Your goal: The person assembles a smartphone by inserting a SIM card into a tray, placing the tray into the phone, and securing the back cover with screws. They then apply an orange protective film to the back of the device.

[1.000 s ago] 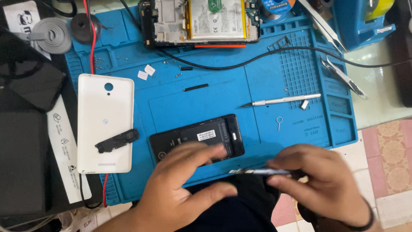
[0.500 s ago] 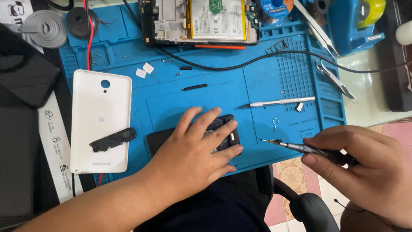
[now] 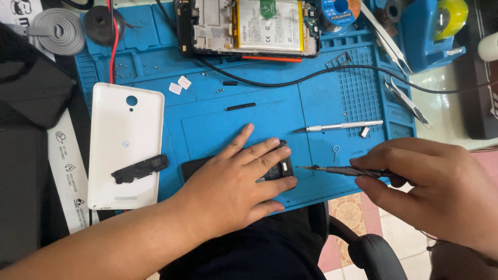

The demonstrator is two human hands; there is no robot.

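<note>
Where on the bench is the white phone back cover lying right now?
In the head view the white back cover lies flat on the left part of the blue mat, left of the left hand, with a small black part resting on it.

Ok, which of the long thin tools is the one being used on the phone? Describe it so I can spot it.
Start at the blue work mat and go to its near right edge. There the right hand pinches a dark, slim screwdriver, its tip pointing left toward the black phone under the left hand. Unlike the silver craft knife lying loose above it, it is held.
</note>
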